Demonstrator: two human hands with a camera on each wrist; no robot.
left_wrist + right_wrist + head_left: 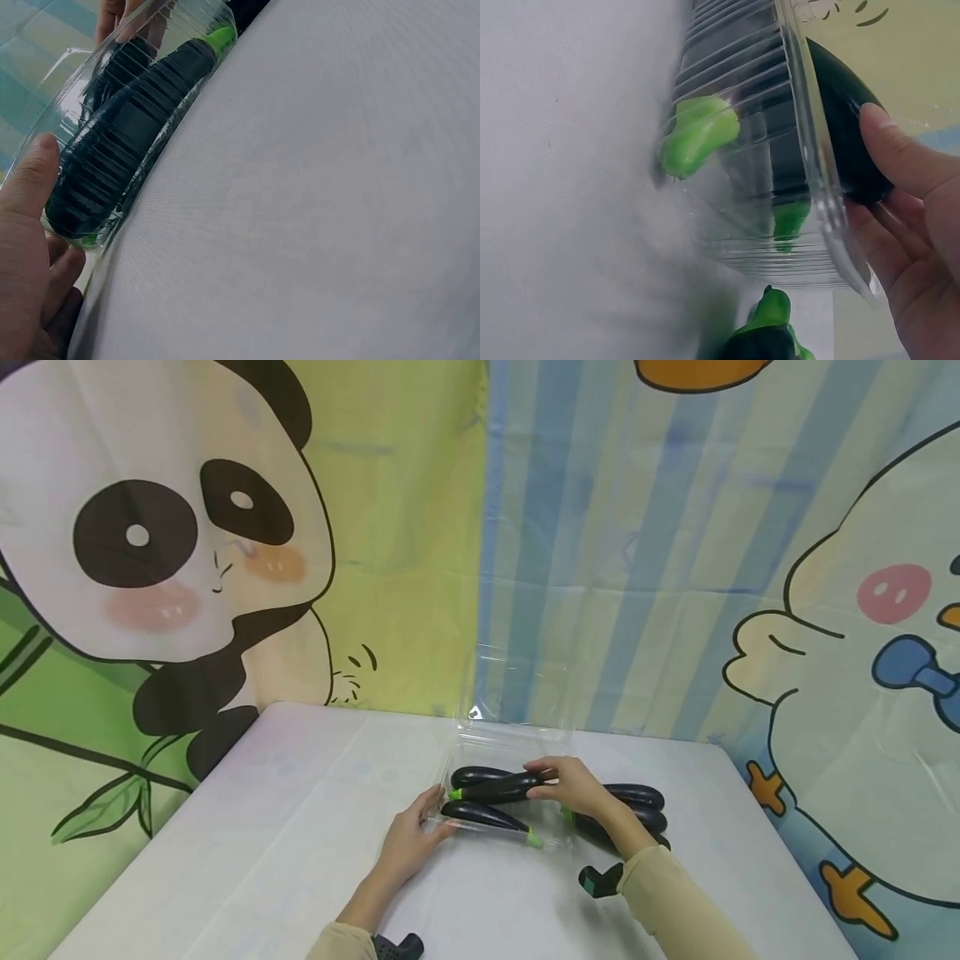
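The right hand (573, 785) is gripping a dark purple plastic toy eggplant with a bright green stem (498, 788), its fingers curled round the blunt end, and is holding it over the open clear ribbed plastic clamshell box (487, 745). The left hand (415, 837) is resting against the box's near left corner, thumb lying along the wall and fingers loosely spread, bracing the box rather than clasping it.

Another dark eggplant (483, 815) is already lying in the tray just beyond the left hand's fingertips, its stem pointing toward the right wrist, and a third (480, 773) is sitting beyond the held one. Under and beyond the right forearm, several loose eggplants (637, 797) are lying on the white tabletop (300, 827), outside the box.

Judging from this, the step in hand looks like packing eggplants into the box, with the held one partway in. The next move seems to call for lowering it flat beside its neighbours, loosening the fingers, then reaching for the loose ones while the left hand braces the light tray.
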